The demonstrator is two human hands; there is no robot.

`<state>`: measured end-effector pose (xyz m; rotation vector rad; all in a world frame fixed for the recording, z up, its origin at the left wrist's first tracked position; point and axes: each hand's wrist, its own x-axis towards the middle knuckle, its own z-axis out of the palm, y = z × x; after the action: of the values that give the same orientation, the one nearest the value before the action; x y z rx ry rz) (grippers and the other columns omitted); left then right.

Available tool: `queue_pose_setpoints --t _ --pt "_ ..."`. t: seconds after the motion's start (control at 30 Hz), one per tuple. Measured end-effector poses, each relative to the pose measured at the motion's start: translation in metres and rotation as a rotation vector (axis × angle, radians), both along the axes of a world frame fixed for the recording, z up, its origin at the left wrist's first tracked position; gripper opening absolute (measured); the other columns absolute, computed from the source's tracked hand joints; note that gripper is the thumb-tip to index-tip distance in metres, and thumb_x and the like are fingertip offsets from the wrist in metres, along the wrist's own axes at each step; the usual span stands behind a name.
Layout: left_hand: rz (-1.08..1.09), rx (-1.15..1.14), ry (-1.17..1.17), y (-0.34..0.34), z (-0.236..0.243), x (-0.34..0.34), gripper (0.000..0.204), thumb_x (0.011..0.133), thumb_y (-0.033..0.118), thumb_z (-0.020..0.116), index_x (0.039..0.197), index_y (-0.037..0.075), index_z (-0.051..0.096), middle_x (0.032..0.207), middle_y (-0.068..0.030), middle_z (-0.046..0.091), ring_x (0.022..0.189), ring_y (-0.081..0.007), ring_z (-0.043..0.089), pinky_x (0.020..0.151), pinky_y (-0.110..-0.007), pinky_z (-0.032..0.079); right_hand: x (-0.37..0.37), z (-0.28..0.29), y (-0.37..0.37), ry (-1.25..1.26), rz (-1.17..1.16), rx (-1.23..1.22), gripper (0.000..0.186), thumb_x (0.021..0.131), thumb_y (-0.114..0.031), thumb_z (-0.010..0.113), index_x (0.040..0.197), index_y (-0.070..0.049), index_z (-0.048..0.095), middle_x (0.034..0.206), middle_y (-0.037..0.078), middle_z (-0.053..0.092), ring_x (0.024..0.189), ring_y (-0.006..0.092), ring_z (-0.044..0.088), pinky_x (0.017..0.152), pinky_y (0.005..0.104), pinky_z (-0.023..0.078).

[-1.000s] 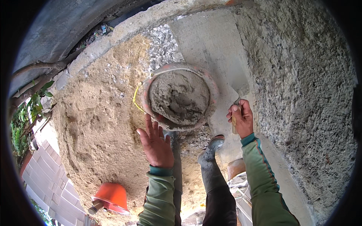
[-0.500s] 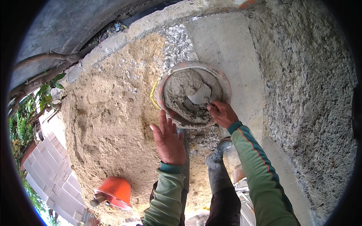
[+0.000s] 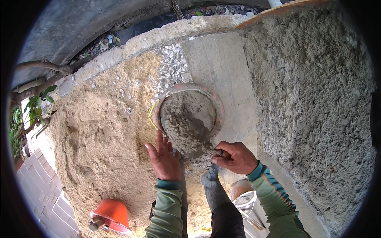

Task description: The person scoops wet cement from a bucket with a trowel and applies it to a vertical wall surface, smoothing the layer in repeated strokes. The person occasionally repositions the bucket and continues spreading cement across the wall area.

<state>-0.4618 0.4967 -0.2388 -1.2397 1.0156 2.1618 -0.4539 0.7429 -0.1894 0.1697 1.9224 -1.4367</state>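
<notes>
The trowel, heaped with mortar, is at the near rim of the bucket. I have the grip of my right hand closed around it. My left hand is open, palm up and holding nothing, fingertips at the rim; I can't tell if they touch. Beyond the bucket lies gravel; sand spreads left, concrete right.

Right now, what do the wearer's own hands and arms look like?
Left hand and right hand: no gloves. Left sleeve and right sleeve: long, green, with teal cuffs; the right also shows teal and orange trim.
</notes>
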Motion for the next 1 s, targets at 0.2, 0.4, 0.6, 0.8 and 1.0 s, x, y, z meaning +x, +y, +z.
queue_pose_setpoints --t 0.2,0.4,0.6,0.8,1.0 --pt "-0.017 0.009 -0.044 0.006 0.007 -0.007 0.094 0.089 0.083 0.032 0.160 0.022 0.025 0.167 -0.0151 0.010 0.154 -0.0301 0.004 0.120 -0.052 -0.004 -0.123 -0.046 0.134 -0.554 -0.356 -0.178 0.015 0.094 -0.017 0.066 0.090 -0.003 0.062 0.066 0.004 0.060 0.046 0.0115 0.054 0.039 0.0271 0.044" --pt "-0.037 0.006 -0.056 -0.003 0.009 -0.005 0.094 0.089 0.083 0.030 0.161 0.022 0.024 0.167 -0.0155 0.011 0.155 -0.0309 0.004 0.120 -0.052 -0.004 -0.114 -0.064 0.200 0.011 -0.679 0.168 0.020 0.100 -0.027 0.061 0.089 -0.010 0.057 0.066 -0.001 0.054 0.047 0.0078 0.048 0.042 0.0237 0.042" --pt "-0.006 0.009 -0.030 0.002 0.010 -0.005 0.093 0.090 0.082 0.029 0.161 0.022 0.023 0.168 -0.0145 0.011 0.155 -0.0321 0.003 0.120 -0.052 -0.004 0.046 -0.015 0.073 -0.088 -0.238 0.432 0.021 0.097 -0.021 0.064 0.108 -0.004 0.058 0.082 0.007 0.061 0.074 0.0159 0.058 0.069 0.0337 0.051" --pt "-0.005 0.019 -0.034 0.008 0.009 -0.003 0.093 0.089 0.084 0.030 0.160 0.024 0.025 0.167 -0.0096 0.016 0.153 -0.0303 0.010 0.120 -0.050 0.001 0.052 -0.102 -0.009 -0.048 0.009 0.741 0.026 0.094 -0.025 0.065 0.103 -0.002 0.058 0.091 0.020 0.067 0.081 0.0375 0.066 0.072 0.0460 0.052" --pt "0.018 -0.003 -0.054 0.001 0.007 -0.001 0.094 0.088 0.084 0.031 0.160 0.024 0.027 0.167 -0.0119 0.016 0.153 -0.0296 0.008 0.120 -0.051 0.001 0.039 -0.138 -0.023 -0.099 -0.095 0.154 0.025 0.093 -0.024 0.069 0.095 -0.002 0.059 0.072 0.017 0.062 0.067 0.0224 0.063 0.065 0.0365 0.049"
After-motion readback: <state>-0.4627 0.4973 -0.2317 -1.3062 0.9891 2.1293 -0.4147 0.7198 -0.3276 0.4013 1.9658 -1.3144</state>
